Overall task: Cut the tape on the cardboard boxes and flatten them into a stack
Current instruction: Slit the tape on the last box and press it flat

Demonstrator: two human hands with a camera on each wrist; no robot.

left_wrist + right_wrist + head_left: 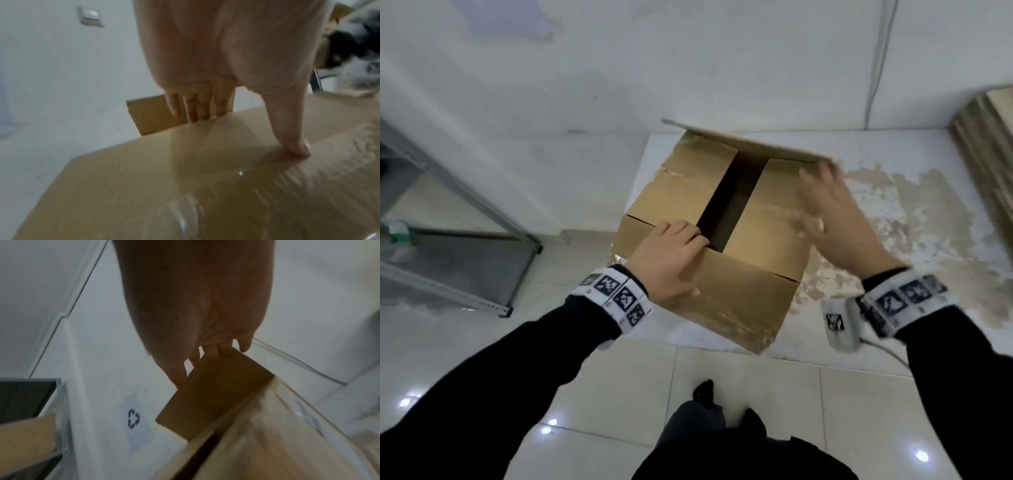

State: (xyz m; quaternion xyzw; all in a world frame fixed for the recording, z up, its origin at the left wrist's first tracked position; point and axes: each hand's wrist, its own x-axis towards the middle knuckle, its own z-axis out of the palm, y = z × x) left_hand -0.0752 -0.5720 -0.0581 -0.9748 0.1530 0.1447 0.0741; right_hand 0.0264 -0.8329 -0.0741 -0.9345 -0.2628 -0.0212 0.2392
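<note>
The cardboard box (722, 233) sits corner-toward the person, top gap running away. Left hand (671, 260) hooks the near flap; right hand (835, 219), fingers straight, touches the raised far flap (753, 145).

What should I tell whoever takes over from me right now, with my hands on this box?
Left hand: on the near flap, fingers curled over its edge into the gap, thumb flat on top.
Right hand: fingers straight against the raised far flap.
Cardboard box: upright on the white mat; flattened cardboard leans on the wall, far right.
Done: top seam is open.
Left: open the flaps, flatten the box, add it to the stack.
</note>
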